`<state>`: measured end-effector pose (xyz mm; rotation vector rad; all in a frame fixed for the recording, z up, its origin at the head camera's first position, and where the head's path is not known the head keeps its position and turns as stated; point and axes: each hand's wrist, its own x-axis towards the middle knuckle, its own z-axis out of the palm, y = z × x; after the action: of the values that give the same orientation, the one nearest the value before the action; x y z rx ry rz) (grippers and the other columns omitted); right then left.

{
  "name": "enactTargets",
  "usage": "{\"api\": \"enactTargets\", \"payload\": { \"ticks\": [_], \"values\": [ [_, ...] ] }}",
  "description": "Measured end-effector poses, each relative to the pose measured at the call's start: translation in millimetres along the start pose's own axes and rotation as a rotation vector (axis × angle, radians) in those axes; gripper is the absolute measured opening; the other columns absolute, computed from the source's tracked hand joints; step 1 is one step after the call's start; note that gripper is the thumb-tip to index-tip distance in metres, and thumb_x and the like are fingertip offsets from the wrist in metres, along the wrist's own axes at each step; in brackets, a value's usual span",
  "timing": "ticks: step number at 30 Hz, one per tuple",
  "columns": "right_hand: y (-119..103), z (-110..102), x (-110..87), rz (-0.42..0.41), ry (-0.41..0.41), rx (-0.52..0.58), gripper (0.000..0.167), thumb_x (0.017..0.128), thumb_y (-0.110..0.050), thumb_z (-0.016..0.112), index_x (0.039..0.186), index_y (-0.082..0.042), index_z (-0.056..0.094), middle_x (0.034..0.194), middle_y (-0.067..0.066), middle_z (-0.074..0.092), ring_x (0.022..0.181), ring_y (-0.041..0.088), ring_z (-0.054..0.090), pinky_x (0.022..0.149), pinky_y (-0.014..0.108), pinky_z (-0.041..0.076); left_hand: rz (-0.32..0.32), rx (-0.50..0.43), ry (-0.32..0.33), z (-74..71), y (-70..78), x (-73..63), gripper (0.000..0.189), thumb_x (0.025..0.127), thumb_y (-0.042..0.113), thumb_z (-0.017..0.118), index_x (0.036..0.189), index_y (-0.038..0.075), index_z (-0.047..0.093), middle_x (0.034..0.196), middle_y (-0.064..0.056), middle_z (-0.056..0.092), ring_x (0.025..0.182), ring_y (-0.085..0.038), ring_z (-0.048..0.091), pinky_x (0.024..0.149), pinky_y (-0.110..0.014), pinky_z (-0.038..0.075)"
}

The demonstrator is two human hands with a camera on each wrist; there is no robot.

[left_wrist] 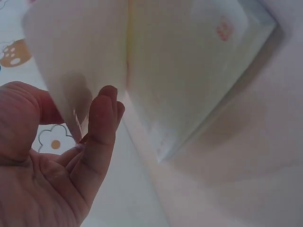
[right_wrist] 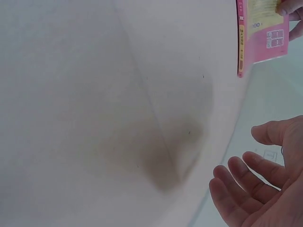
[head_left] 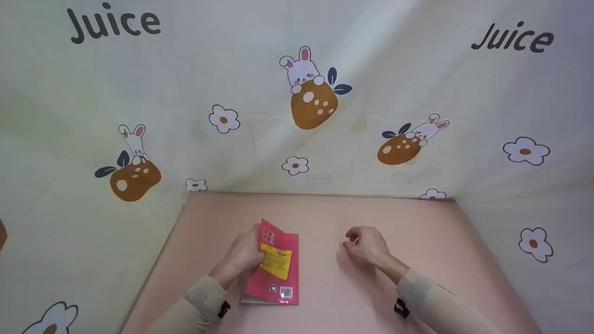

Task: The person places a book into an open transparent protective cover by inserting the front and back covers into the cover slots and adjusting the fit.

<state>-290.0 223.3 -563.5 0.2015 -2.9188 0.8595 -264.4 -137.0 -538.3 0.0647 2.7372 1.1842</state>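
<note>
A pink book [head_left: 278, 285] with a yellow panel on its cover stands partly opened on the table, left of the middle. My left hand [head_left: 242, 249] pinches the cover's outer edge between thumb and fingers and lifts it. In the left wrist view the left hand [left_wrist: 61, 156] grips that edge, and the pale inner pages [left_wrist: 184, 71] spread out to the right. The right hand [head_left: 367, 243] hovers over the table to the right of the book, fingers loosely bent, holding nothing. From the right wrist, the book's spine [right_wrist: 241, 42] shows at the upper right, above the right hand [right_wrist: 270, 179].
A pale pink table [head_left: 325, 315] lies under both hands. Behind it and at both sides hangs a light cloth [head_left: 250, 83] printed with rabbits, fruit and flowers. The table's back edge meets the cloth. The right hand casts a shadow on the tabletop.
</note>
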Motion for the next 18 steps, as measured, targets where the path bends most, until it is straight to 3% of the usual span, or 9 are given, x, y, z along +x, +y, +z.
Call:
{"api": "enactTargets", "payload": {
  "ticks": [5, 10, 13, 18],
  "values": [
    [1.0, 3.6, -1.2, 0.000, -0.002, 0.000, 0.019, 0.094, -0.017, 0.084, 0.111, -0.007, 0.085, 0.098, 0.006, 0.081, 0.087, 0.016, 0.072, 0.084, 0.045, 0.063, -0.037, -0.040, -0.008, 3.5, -7.8, -1.2, 0.099, 0.096, -0.002, 0.079, 0.178, 0.009, 0.024, 0.162, -0.025, 0.060, 0.138, -0.045, 0.070, 0.101, -0.054, 0.068],
    [2.0, 5.6, -2.3, 0.000, -0.004, -0.001, 0.017, 0.093, -0.017, 0.084, 0.107, -0.008, 0.085, 0.096, 0.005, 0.081, 0.086, 0.016, 0.071, 0.082, 0.044, 0.062, -0.067, 0.018, 0.009, 6.9, -14.0, -3.2, 0.099, 0.098, 0.005, 0.082, 0.178, 0.007, 0.023, 0.154, -0.024, 0.064, 0.126, -0.038, 0.076, 0.094, -0.050, 0.070],
    [1.9, 8.0, -2.8, 0.002, -0.012, 0.004, 0.016, 0.093, -0.016, 0.084, 0.106, -0.008, 0.085, 0.095, 0.005, 0.081, 0.086, 0.016, 0.070, 0.082, 0.043, 0.061, -0.089, 0.076, 0.019, 8.2, -18.5, -3.8, 0.088, 0.097, 0.009, 0.083, 0.171, 0.004, 0.035, 0.140, -0.020, 0.070, 0.112, -0.030, 0.077, 0.088, -0.046, 0.071],
    [2.5, 10.3, -4.1, 0.007, -0.016, 0.013, 0.016, 0.093, -0.015, 0.085, 0.106, -0.007, 0.085, 0.096, 0.005, 0.080, 0.087, 0.016, 0.070, 0.083, 0.044, 0.061, -0.148, 0.203, 0.051, 10.5, -21.6, -9.1, 0.054, 0.094, 0.020, 0.088, 0.139, 0.006, 0.061, 0.110, -0.010, 0.071, 0.089, -0.022, 0.070, 0.074, -0.037, 0.067]
  ]
}}
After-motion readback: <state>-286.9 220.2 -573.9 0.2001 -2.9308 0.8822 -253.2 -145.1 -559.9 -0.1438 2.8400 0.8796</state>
